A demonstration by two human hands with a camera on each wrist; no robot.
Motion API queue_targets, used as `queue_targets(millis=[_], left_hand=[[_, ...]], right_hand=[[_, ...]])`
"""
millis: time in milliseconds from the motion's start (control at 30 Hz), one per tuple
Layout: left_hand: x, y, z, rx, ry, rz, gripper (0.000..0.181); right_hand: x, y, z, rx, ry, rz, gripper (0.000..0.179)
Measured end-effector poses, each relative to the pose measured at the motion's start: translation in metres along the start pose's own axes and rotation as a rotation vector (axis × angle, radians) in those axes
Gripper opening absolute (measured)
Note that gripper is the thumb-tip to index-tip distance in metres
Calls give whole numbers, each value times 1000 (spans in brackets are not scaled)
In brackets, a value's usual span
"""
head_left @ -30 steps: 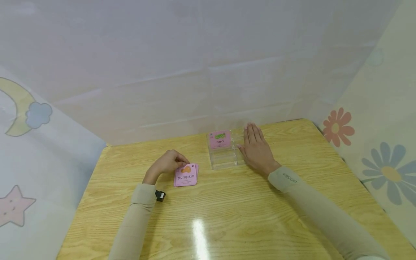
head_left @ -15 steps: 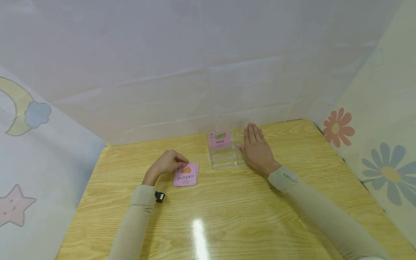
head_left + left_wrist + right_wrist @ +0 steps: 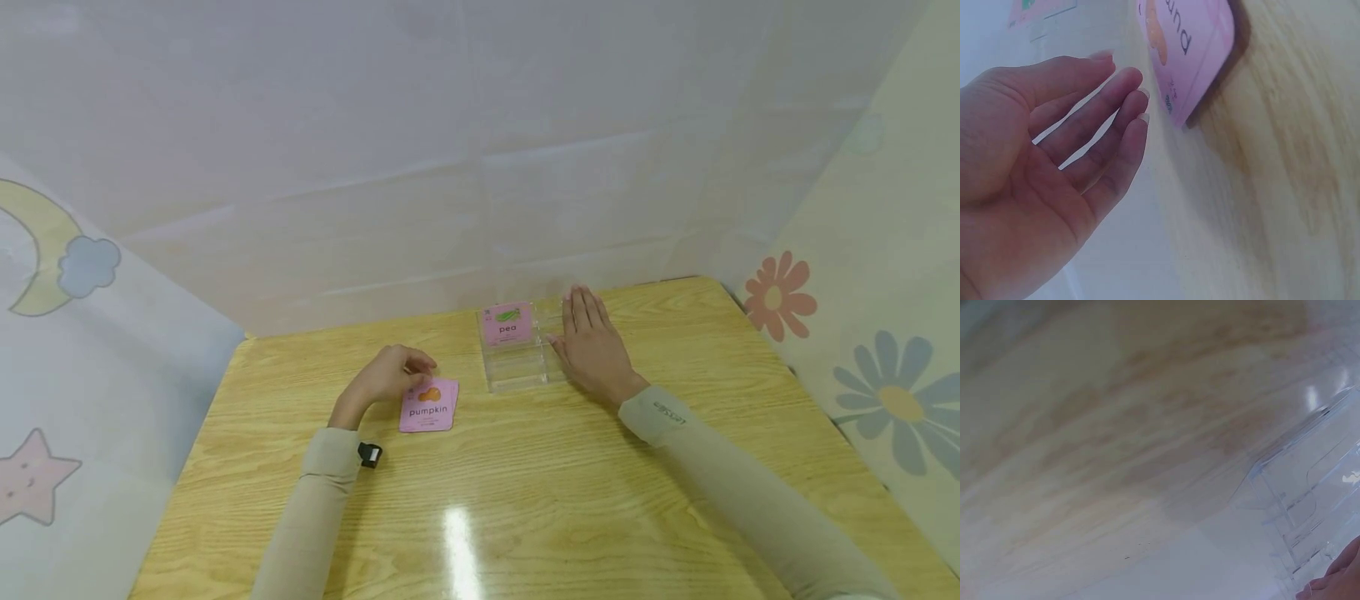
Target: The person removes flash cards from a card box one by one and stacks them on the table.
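Pink flash cards lie in a small, slightly fanned pile on the table, left of centre. The top card reads "pumpkin" and bears an orange picture. At the pile's back left edge is my left hand, fingers loosely bent; in the left wrist view its fingertips stand just off the cards. A clear plastic holder with compartments stands to the right, a pink "pea" card in its back left part. My right hand lies with straight fingers along the holder's right part and covers some of it.
The wooden table meets a pale sheet-covered wall behind the holder. Printed side walls with a moon, star and flowers stand left and right. A small black device sits at my left cuff.
My left fingers have lifted slightly off the pile's top edge. The pumpkin card has shifted a little to the left over the cards below. The right hand and holder have stayed put.
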State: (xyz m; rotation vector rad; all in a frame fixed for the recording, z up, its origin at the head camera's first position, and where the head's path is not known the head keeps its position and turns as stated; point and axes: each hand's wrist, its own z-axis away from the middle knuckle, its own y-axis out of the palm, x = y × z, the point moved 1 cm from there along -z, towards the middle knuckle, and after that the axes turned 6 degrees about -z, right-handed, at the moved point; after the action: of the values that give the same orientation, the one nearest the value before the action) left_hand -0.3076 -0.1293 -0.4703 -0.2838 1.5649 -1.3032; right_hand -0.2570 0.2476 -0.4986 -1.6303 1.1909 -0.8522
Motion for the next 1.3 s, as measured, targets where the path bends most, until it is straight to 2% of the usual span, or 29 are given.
queue_targets(millis=[167,367,700,1033,1300], left_hand=[[-6,-2,0,-14,7,4,27],[-20,-7,-3,-32,32,-13,31],[-47,-19,-5,-32,36,-16,36],[-76,-32,-14,-98,128,-87,40],[-96,-38,-20,-131,151,-99,45]], right_hand=[[0,1,0,-9,-7,7,75],[-1,1,0,-23,-10,17,75],[0,0,0,12,1,-1,76],[-1,1,0,-1,-7,-16,75],[-3,4,1,-15,-24,-3,75]])
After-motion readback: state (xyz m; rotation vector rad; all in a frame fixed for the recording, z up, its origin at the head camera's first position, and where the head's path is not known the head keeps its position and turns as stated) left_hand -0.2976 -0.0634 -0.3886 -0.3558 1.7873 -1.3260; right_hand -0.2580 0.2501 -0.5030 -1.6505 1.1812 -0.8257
